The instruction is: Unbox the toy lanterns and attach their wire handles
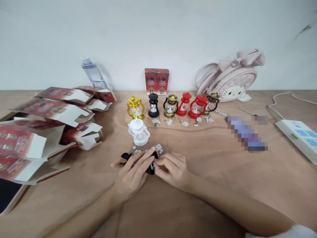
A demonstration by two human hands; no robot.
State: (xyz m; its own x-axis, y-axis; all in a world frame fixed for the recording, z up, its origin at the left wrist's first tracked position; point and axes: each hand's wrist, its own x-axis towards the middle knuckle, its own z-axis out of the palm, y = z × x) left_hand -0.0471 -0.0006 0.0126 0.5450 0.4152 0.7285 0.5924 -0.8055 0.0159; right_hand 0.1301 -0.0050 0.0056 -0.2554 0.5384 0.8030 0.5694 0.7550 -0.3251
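Observation:
A small black lantern [152, 167] lies on its side just above the table, its base turned to the right. My left hand [132, 172] is wrapped round its body, covering most of it. At the base, the fingers of my right hand [173, 168] are pinched together against the underside; what they hold there, if anything, is hidden. Right behind my hands stands a white lantern [140, 134]. Bent wire handles and small white pieces [158, 148] lie on the table beside it.
Gold [135, 109], black [154, 105], bronze and red lanterns [197, 107] stand in a row behind, small parts before them. Opened red boxes [49, 109] pile up at left. A water bottle [93, 73], two upright boxes [157, 81], a pink bag [230, 79] and a power strip [298, 137] surround.

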